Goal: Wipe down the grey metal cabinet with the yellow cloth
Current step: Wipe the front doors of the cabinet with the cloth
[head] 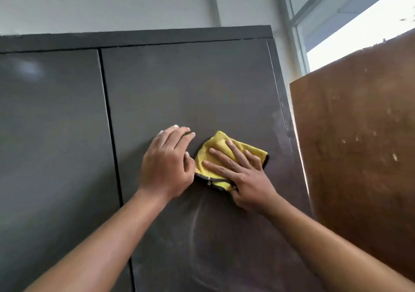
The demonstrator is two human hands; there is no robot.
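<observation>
**Cloth flat on the right door**

I have the cloth [220, 142] pressed against the cabinet [190, 85], on its right door, a little right of the door's middle. My right hand [246, 180] lies flat on it. Its fingers [224, 157] are straight and spread, pointing to about 11 o'clock, and they curl round nothing. The yellow cloth is bunched under them, with a dark hem showing at its 6 o'clock edge.

My left hand [166, 166] sits at 9 o'clock from the cloth and rests on the same door. It is relaxed and holds nothing, with the fingertips on the metal towards 1 o'clock. The thumb is just beside the cloth's left edge; I cannot tell whether it touches.

A pale curved smear [195, 224] runs down the door at 6 o'clock from the cloth. The left door [51, 134] is shut, at 9 o'clock across the centre seam. A brown board [359, 157] stands at 3 o'clock from the cabinet, and a window [363, 28] shows at 1 o'clock.
</observation>
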